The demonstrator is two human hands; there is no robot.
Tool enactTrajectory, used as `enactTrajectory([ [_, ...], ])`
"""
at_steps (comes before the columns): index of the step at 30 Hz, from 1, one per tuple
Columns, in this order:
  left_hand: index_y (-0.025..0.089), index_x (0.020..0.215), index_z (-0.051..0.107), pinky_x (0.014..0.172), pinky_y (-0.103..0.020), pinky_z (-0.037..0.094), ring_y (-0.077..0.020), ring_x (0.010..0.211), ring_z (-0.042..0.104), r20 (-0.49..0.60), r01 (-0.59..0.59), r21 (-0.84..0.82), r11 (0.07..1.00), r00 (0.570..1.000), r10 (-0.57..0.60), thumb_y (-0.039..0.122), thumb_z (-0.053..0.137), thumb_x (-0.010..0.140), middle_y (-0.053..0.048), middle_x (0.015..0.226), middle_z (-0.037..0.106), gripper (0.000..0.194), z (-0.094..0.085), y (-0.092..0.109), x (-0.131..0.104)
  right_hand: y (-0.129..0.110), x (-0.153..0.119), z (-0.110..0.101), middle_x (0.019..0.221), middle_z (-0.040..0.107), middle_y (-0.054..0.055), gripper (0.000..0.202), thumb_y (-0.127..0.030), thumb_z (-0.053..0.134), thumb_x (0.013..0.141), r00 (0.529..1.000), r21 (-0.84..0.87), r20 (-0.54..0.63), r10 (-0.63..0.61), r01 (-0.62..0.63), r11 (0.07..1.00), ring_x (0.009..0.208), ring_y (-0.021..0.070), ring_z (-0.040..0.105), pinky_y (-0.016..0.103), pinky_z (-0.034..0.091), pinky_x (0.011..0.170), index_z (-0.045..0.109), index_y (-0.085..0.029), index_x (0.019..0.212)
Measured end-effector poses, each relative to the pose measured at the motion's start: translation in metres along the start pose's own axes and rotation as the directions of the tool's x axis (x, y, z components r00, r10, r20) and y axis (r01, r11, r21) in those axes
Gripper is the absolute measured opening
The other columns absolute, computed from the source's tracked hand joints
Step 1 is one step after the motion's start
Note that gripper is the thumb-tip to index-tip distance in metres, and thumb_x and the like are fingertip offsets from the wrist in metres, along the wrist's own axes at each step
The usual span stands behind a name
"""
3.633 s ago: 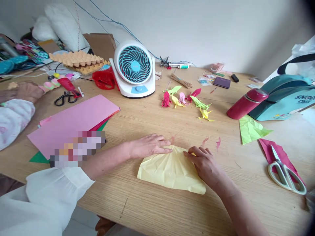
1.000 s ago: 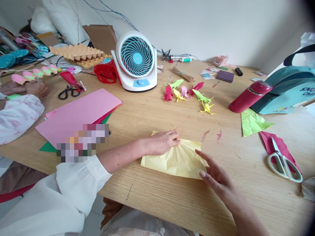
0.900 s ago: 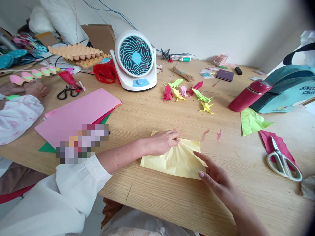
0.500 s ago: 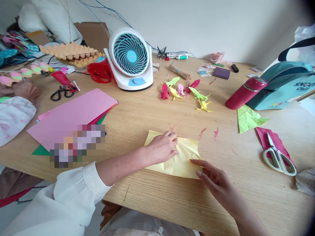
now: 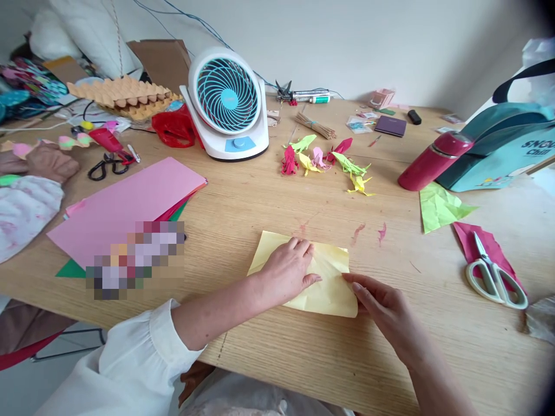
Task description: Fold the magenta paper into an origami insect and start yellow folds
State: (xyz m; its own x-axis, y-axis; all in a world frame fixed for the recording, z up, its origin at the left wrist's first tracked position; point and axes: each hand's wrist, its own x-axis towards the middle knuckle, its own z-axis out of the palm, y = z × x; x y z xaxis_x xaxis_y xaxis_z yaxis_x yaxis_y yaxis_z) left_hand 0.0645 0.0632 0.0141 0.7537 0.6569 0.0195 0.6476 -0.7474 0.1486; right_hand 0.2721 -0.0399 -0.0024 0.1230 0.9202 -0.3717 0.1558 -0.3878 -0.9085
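A creased sheet of pale yellow paper [image 5: 325, 292] lies on the wooden table in front of me. My left hand [image 5: 291, 267] rests palm down across its middle, fingers extended and thumb apart, pressing on it. At the sheet's right edge, my right hand [image 5: 376, 296] pinches the paper between thumb and fingers, and that edge curls up slightly. Beyond the sheet sit several folded paper figures, among them a yellow one [image 5: 359, 184], a red one [image 5: 289, 160] and a light green one [image 5: 350, 166].
White-handled scissors [image 5: 494, 280] lie over red paper [image 5: 503, 254] at the right, near crumpled green paper [image 5: 440, 208]. A red flask [image 5: 433, 162] leans against a teal bag [image 5: 498, 147]. Behind stands a fan [image 5: 229, 104]. Pink sheets [image 5: 139, 202] and another person's hands [image 5: 52, 162] are at left.
My right hand has shifted a little right and now grips the paper's right edge, which has flattened and lifted slightly. My left hand has spread flatter over the sheet. The other person's hands moved slightly.
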Motion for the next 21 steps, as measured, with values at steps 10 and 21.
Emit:
enactTrajectory([
  [10,0.008,0.126,0.054,0.101,-0.041,0.045,-0.0306,0.121,0.05,0.011,0.018,-0.03,0.999,1.0,-0.018,0.056,0.057,0.09,-0.016,0.126,0.058,0.06,0.002,0.001,-0.002,-0.039,-0.005,0.038,0.11,0.066,0.014,0.04,-0.038,0.041,0.099,0.826,-0.714,-0.062,-0.56,0.355,0.603,0.084,0.0216,0.068,0.035,0.055,0.071,0.062,-0.015,0.124],
  [21,0.01,0.136,0.048,0.106,-0.041,0.039,-0.0281,0.12,0.048,-0.02,-0.1,0.103,0.99,0.995,0.103,0.027,0.045,0.095,-0.015,0.128,0.057,0.044,0.019,-0.001,0.0,-0.019,0.043,0.089,0.155,0.038,0.023,0.072,-0.052,0.021,0.101,0.868,-0.711,0.065,-0.493,0.387,0.587,0.146,0.0322,0.033,0.053,0.029,0.119,0.035,0.0,0.149],
])
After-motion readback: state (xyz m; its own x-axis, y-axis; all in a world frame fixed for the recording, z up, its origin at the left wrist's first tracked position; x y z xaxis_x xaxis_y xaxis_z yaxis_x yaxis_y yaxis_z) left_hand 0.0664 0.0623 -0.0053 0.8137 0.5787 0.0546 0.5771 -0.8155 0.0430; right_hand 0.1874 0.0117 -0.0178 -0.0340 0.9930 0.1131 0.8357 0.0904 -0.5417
